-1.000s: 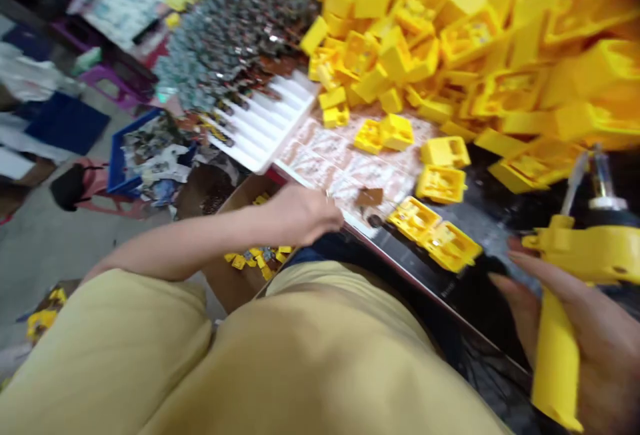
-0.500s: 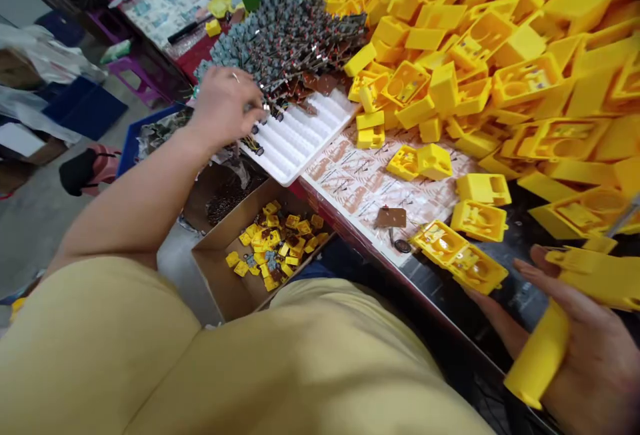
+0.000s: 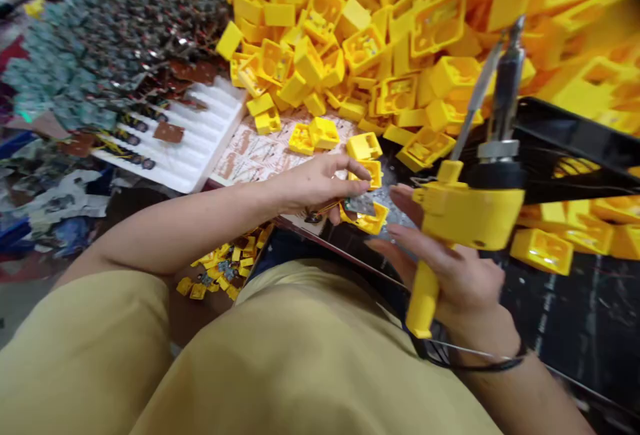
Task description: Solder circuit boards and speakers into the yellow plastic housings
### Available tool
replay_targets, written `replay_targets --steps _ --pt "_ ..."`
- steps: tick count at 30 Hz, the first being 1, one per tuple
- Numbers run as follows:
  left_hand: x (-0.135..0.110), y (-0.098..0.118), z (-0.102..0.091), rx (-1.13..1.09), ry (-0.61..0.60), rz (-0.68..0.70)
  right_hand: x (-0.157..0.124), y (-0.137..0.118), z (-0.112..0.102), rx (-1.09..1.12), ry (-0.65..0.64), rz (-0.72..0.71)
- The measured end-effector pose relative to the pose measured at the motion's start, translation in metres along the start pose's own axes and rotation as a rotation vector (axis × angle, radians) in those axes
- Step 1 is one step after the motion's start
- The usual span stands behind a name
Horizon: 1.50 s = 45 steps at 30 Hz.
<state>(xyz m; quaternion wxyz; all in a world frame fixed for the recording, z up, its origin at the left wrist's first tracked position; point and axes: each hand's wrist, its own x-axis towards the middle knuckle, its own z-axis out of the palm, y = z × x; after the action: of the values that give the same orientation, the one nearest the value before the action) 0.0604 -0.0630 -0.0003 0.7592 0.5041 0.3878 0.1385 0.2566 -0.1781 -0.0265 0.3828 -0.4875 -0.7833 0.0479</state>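
Note:
My left hand (image 3: 325, 185) pinches a small circuit board (image 3: 361, 206) with thin wires, held just over an opened yellow plastic case (image 3: 373, 220) on the near edge of the table. Beneath the fingers, a small dark round part (image 3: 313, 217) shows. My right hand (image 3: 463, 281) is wrapped round the handle of a yellow soldering gun (image 3: 467, 211), its metal barrel and thin feed tube pointing up and away. The thumb and some fingers of this hand reach toward the opened case. Another yellow case (image 3: 364, 147) lies just beyond my left fingertips.
Yellow cases (image 3: 320, 15) form a large heap across the back. A white ribbed tray (image 3: 195, 148) with wired parts stands at left, below a pile of grey wired components (image 3: 115, 28). Small yellow pieces (image 3: 225, 268) sit lower down. A black stand (image 3: 575, 135) is at right.
My left hand has come from the white tray rightward to the opened case, now with the circuit board. The view has swung right; the soldering gun now shows in full.

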Motion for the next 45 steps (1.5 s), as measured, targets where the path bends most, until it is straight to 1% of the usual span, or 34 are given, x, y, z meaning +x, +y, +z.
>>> replay_targets --steps 2,3,4,5,7,10,11,12,14,15,16,17,18,21,23,25,27,29,35,37,39,42,45 --pt "0.003 -0.003 0.012 -0.076 -0.152 -0.051 0.003 -0.002 0.0 0.013 0.077 -0.05" --pt "0.002 -0.005 0.013 -0.118 -0.206 -0.072 0.004 -0.002 0.0 0.029 0.132 -0.055" --pt "0.0 -0.006 0.013 -0.16 -0.232 -0.077 0.004 -0.002 0.0 0.051 0.186 -0.044" --pt "-0.004 -0.007 0.01 -0.196 -0.235 -0.06 0.004 -0.002 0.0 0.071 0.235 -0.024" --pt "-0.013 -0.009 0.003 -0.219 -0.215 0.02 0.003 -0.001 -0.002 0.085 0.309 0.022" --pt "-0.028 -0.013 0.0 -0.081 -0.219 0.097 0.002 -0.002 -0.005 0.068 0.371 0.056" --pt "-0.032 -0.014 0.003 -0.01 -0.191 0.118 0.001 -0.004 -0.005 0.073 0.371 0.056" --pt "-0.034 -0.015 0.006 0.05 -0.134 0.155 0.001 -0.005 -0.005 0.088 0.357 0.053" --pt "-0.034 -0.018 0.016 0.103 0.026 0.25 0.0 -0.008 -0.004 0.125 0.315 0.042" --pt "-0.031 -0.019 0.02 0.082 0.094 0.288 -0.001 -0.01 -0.004 0.146 0.293 0.037" --pt "-0.029 -0.02 0.023 0.028 0.132 0.308 -0.002 -0.012 -0.003 0.163 0.275 0.034" --pt "-0.026 -0.021 0.025 -0.05 0.141 0.305 -0.002 -0.014 -0.003 0.176 0.258 0.034" --pt "-0.023 -0.02 0.025 -0.138 0.126 0.283 -0.003 -0.015 -0.002 0.186 0.251 0.035" --pt "-0.017 -0.018 0.024 -0.381 -0.001 0.163 -0.002 -0.02 -0.002 0.194 0.285 0.033" --pt "-0.016 -0.016 0.023 -0.51 -0.08 0.072 -0.001 -0.023 -0.002 0.192 0.313 0.029" --pt "-0.015 -0.016 0.024 -0.611 -0.135 -0.012 0.0 -0.024 -0.002 0.195 0.308 0.032" --pt "-0.014 -0.016 0.026 -0.66 -0.177 -0.079 0.0 -0.025 -0.001 0.211 0.299 0.034" --pt "-0.013 -0.016 0.028 -0.675 -0.212 -0.114 -0.001 -0.024 0.0 0.25 0.301 0.027" --pt "-0.016 -0.012 0.026 -0.664 -0.31 -0.12 -0.01 -0.019 -0.003 0.319 0.296 0.037" --pt "-0.016 -0.011 0.026 -0.649 -0.316 -0.133 -0.012 -0.016 -0.004 0.33 0.286 0.041" --pt "-0.016 -0.012 0.028 -0.62 -0.295 -0.128 -0.014 -0.014 -0.004 0.344 0.257 0.048" --pt "-0.014 -0.014 0.033 -0.526 -0.216 -0.081 -0.017 -0.011 -0.002 0.349 0.221 0.058" --pt "-0.013 -0.018 0.037 -0.358 -0.109 -0.009 -0.018 -0.011 0.0 0.317 0.232 0.056"
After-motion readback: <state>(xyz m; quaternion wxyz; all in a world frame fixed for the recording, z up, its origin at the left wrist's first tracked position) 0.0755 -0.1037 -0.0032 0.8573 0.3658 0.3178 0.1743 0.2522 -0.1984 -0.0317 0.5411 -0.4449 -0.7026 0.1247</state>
